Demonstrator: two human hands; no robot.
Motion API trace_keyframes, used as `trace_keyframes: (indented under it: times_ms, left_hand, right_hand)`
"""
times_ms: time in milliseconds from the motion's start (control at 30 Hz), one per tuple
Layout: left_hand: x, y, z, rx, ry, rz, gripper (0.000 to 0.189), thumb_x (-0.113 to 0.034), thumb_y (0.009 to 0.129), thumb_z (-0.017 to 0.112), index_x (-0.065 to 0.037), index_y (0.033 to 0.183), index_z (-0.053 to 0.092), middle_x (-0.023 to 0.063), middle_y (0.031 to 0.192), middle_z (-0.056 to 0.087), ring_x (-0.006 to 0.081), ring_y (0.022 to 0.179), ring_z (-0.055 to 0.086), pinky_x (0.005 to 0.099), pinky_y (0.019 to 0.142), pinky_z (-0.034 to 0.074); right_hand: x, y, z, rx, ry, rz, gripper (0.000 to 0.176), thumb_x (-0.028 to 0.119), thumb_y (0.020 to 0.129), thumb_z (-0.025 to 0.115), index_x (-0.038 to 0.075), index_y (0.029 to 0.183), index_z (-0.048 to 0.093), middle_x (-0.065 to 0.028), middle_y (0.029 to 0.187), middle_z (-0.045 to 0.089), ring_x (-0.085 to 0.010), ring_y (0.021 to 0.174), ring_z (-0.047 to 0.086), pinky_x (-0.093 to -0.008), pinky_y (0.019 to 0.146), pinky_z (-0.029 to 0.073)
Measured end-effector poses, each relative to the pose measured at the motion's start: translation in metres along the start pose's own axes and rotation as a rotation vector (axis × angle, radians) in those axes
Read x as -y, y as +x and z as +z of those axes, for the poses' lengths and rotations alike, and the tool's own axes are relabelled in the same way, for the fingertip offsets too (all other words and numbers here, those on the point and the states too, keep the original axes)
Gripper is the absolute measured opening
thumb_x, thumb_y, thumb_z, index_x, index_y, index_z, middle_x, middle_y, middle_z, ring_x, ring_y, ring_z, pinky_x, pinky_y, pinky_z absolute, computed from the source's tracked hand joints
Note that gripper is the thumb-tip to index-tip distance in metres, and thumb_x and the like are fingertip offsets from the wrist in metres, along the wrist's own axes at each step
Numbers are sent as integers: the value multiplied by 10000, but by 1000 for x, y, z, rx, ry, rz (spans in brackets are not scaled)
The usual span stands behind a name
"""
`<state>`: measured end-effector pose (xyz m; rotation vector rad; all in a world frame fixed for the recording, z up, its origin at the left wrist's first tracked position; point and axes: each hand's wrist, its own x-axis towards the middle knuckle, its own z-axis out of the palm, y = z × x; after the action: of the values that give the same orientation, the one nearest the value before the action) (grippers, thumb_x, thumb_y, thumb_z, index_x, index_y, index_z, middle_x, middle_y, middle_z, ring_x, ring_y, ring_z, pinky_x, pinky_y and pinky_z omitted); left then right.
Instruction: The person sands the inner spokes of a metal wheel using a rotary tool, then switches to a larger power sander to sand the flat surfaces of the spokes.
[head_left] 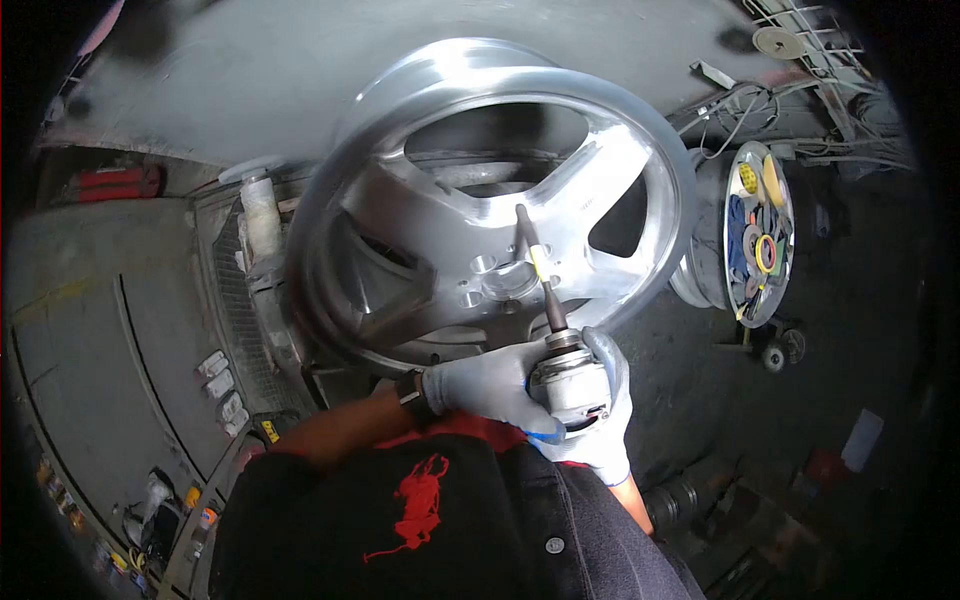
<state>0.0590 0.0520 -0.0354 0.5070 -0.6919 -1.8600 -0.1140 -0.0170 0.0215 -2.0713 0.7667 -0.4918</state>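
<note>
A large silver alloy wheel (612, 178) with wide spokes stands tilted before me. My left hand (490, 385), in a white glove with a dark watch at the wrist, is closed around the left side of a straight die grinder (572, 385). Gloved in white too, my right hand (612, 435) wraps the tool's right side and underside. From the grinder's body a long shaft (540, 270) with a yellow band points up across the wheel's hub area. Its dark tip (521, 212) overlaps a spoke's base; contact cannot be made out.
Right of the wheel, another rim (787, 240) holds discs, tape and cloths. Cables (745, 110) hang at the upper right. A pale cylindrical machine part (262, 215) stands to the left, near a red object (115, 183). Several small blocks (220, 383) lie lower left.
</note>
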Motion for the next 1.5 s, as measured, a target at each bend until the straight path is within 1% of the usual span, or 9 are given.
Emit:
trace_keyframes:
  times_ms: [233, 500, 633, 700, 900, 1000, 1100, 1200, 1500]
  left_hand:
    - [-4, -25, 8, -72, -188, 18, 775, -98, 732, 855, -61, 1390, 449, 41, 1269, 583, 138, 1184, 531, 343, 1044, 439]
    - [-3, 3, 3, -33, -35, 87, 684, -110, 741, 840, -29, 1331, 504, 68, 1255, 612, 153, 1164, 563, 349, 1031, 464]
    - [-1, 2, 3, -2, -81, 112, 688, -111, 742, 844, -26, 1332, 499, 68, 1256, 609, 154, 1165, 560, 352, 1030, 464]
    - [-1, -8, 1, -13, -49, 86, 711, -102, 748, 834, -33, 1356, 472, 56, 1255, 600, 144, 1168, 550, 343, 1034, 450]
    - [-2, -19, 6, -77, -75, 95, 717, -82, 747, 815, -33, 1363, 450, 52, 1256, 589, 146, 1187, 532, 339, 1047, 427]
    - [-6, -2, 0, 7, -55, 174, 697, -110, 768, 808, -24, 1359, 448, 63, 1212, 600, 149, 1141, 549, 339, 1021, 447]
    - [-16, 4, -1, 34, -7, 89, 692, -127, 772, 814, -18, 1350, 450, 61, 1195, 602, 145, 1120, 550, 336, 1004, 455]
    - [-2, -1, -5, 38, -82, 106, 740, -219, 749, 869, -16, 1345, 481, 78, 1249, 595, 157, 1178, 538, 354, 1032, 454]
    - [-8, -24, 1, -55, -96, 140, 734, -111, 770, 831, -31, 1381, 433, 54, 1246, 586, 145, 1179, 531, 342, 1050, 427]
  right_hand:
    - [8, 12, 3, 153, 52, 7, 1000, 333, 580, 912, 1, 1395, 438, -192, 1284, 594, -330, 1152, 630, -429, 1005, 487]
    - [7, 5, -4, 30, 70, 134, 975, 290, 599, 897, -27, 1393, 428, -191, 1251, 603, -323, 1115, 637, -415, 976, 499]
    - [18, 12, -1, -16, 63, 118, 963, 323, 637, 891, -67, 1377, 415, -212, 1225, 604, -315, 1089, 647, -393, 952, 510]
    - [20, 15, 2, 40, -124, -36, 972, 357, 635, 892, -60, 1375, 420, -211, 1213, 612, -308, 1078, 656, -385, 940, 517]
    - [20, 19, 6, 105, -39, -55, 962, 357, 630, 891, -57, 1366, 429, -213, 1209, 618, -303, 1072, 664, -390, 928, 526]
    - [22, 19, 2, 48, -73, -39, 945, 334, 642, 879, -66, 1365, 422, -215, 1210, 617, -308, 1076, 657, -392, 932, 523]
    - [24, 17, -2, 8, -206, 18, 972, 322, 645, 872, -81, 1388, 391, -210, 1230, 595, -304, 1087, 643, -389, 968, 502]
    - [24, 14, 2, 23, -37, 79, 980, 330, 652, 871, -84, 1396, 385, -205, 1229, 591, -296, 1081, 644, -379, 966, 500]
    - [15, 14, 10, 121, -15, 53, 967, 372, 650, 874, -61, 1383, 416, -201, 1212, 615, -299, 1090, 651, -403, 967, 504]
